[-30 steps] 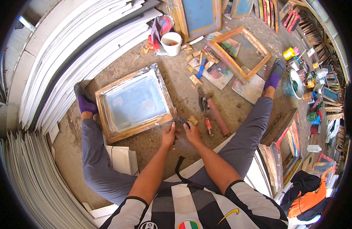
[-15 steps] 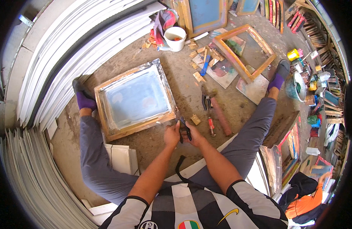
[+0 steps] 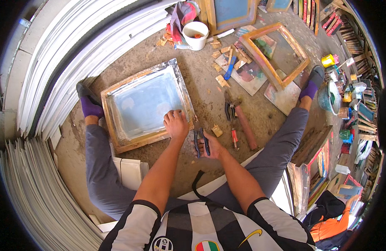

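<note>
My right hand (image 3: 213, 147) grips dark-handled metal pliers (image 3: 196, 137) beside a wood-framed screen with pale blue mesh (image 3: 145, 104).

The screen lies flat on the stained brown floor (image 3: 201, 88), between my legs in grey trousers (image 3: 101, 167), and the pliers' handles stand apart, their head pointing away from me, near the screen's right-hand corner. My left hand (image 3: 176, 125) lies over the near edge of the screen by that corner, fingers bent; whether it pinches the wood or only rests there, I cannot tell. To the right of my right hand are a small light-brown wood chip (image 3: 217, 131), a screwdriver with a red handle (image 3: 235, 140) and a hammer with a dull reddish handle (image 3: 245, 127), all lying on the floor.
</note>
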A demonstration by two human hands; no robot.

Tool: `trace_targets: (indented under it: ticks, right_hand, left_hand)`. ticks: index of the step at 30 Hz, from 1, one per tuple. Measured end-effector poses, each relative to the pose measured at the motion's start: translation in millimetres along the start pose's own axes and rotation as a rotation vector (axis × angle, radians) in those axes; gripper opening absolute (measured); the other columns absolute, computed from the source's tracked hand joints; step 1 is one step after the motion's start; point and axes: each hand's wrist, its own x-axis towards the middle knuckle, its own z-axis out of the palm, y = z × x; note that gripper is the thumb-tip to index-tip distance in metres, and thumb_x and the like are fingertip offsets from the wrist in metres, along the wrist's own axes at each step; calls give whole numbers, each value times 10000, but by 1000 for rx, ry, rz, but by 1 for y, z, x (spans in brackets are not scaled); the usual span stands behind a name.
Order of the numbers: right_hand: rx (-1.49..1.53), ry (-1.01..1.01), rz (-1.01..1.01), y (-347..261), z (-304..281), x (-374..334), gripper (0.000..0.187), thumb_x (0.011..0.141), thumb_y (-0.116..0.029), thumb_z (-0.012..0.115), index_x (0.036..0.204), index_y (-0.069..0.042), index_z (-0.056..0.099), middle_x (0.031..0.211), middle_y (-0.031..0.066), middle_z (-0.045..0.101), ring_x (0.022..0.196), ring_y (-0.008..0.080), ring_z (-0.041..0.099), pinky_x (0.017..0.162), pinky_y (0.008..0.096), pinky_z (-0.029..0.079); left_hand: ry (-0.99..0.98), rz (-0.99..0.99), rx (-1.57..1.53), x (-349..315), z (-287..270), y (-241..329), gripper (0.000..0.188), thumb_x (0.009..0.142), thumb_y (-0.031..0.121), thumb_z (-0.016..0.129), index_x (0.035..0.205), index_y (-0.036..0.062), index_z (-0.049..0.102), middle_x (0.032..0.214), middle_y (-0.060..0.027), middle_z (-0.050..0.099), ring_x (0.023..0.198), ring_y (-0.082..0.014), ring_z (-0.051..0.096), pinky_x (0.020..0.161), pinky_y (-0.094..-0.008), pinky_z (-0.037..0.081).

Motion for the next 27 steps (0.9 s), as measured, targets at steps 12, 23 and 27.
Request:
trace_targets:
  ticks: [12,23,27]
  right_hand:
    - [-178,236,-90,4,20,-3,842,927,-767,391,1014,18,682,779,116,651,684,246,629,669,383,544]
    - [-187,317,-78,2,45,-15,840,924,-782,365,996,-5,677,714,76,626,574,212,590,565,349,510]
    - [-210,296,-23,-10,98,-57,787,943,-740,388,991,-7,673,717,98,646,581,220,614,548,352,516]
  left_hand:
    - [-134,-98,92,5,4,10,333,999,296,510,1283,123,518,1329,-131,483,1331,-329,380,1114,-533,274]
    - [-147,-79,172,6,2,14,325,984,311,521,1263,145,533,1323,-119,490,1308,-329,415,1090,-539,312]
    - [-214,-102,174,6,9,9,316,983,277,508,1261,131,541,1337,-124,474,1340,-329,383,1110,-545,284]
